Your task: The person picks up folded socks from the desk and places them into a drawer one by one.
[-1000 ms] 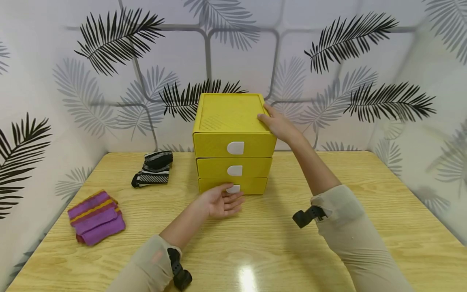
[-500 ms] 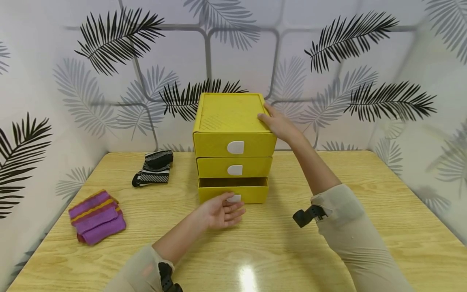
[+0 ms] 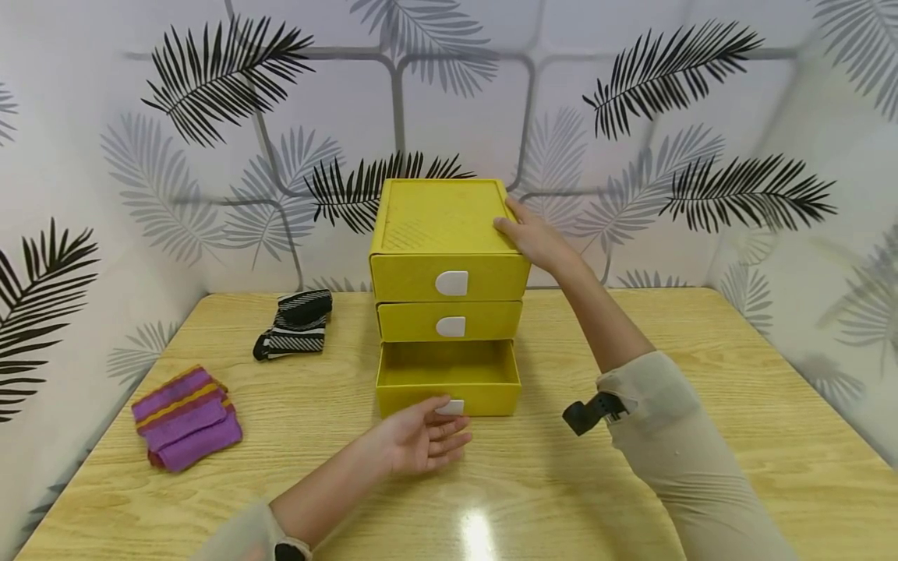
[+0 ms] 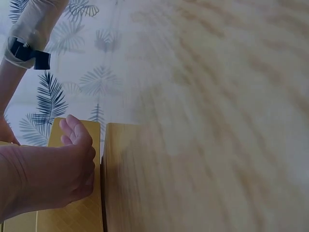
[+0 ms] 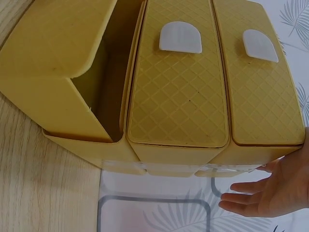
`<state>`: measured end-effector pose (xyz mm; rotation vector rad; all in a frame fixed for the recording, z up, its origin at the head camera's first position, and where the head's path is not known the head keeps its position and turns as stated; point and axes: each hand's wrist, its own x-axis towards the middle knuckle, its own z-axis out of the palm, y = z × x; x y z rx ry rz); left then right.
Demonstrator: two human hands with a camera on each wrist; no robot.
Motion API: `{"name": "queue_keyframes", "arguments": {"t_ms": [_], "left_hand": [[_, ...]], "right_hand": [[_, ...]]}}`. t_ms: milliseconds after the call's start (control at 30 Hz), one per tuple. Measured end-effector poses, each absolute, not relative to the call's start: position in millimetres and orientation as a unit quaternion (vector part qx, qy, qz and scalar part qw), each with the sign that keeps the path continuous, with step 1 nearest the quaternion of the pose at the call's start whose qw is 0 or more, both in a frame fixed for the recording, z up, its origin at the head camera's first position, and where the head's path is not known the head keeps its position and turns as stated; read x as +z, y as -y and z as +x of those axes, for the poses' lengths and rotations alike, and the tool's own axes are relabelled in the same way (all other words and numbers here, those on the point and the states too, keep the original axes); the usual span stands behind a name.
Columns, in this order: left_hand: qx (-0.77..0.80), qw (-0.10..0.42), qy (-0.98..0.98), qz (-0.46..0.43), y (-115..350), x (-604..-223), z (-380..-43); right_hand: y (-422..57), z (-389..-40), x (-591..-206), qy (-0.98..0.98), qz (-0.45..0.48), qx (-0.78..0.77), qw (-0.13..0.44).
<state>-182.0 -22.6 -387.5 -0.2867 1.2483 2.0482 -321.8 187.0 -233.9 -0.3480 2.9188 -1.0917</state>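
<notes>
Head view — the left hand (image 3: 417, 442) hooks its thumb on the jutting bottom drawer's (image 3: 484, 400) white handle (image 3: 456, 407), other fingers spread; the right hand (image 3: 539, 240), fingers splayed, touches the yellow cabinet (image 3: 442, 214) on the table (image 3: 589, 499).

A yellow drawer unit (image 3: 446, 230) stands upright at the far middle of the surface (image 3: 281, 405), its flat, rimmed top facing up and its fronts facing near. It has three stacked drawers. The top drawer (image 3: 407, 279) and middle drawer (image 3: 414, 323) are closed, their fronts patterned with diamonds. The bottom drawer (image 3: 484, 400) is pulled out toward the near side, showing its yellow interior. Each front bears a white tab handle (image 3: 452, 284), rounded left and straight right; the lowest is partly hidden.
</notes>
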Motion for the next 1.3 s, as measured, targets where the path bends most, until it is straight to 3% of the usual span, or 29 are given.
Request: {"name": "queue_keyframes", "arguments": {"t_ms": [1300], "left_hand": [[0.766, 0.410, -0.488, -0.084, 25, -393, -134]], "right_hand": [[-186, -320, -232, -0.927, -0.105, -0.361, 0.005]]}}
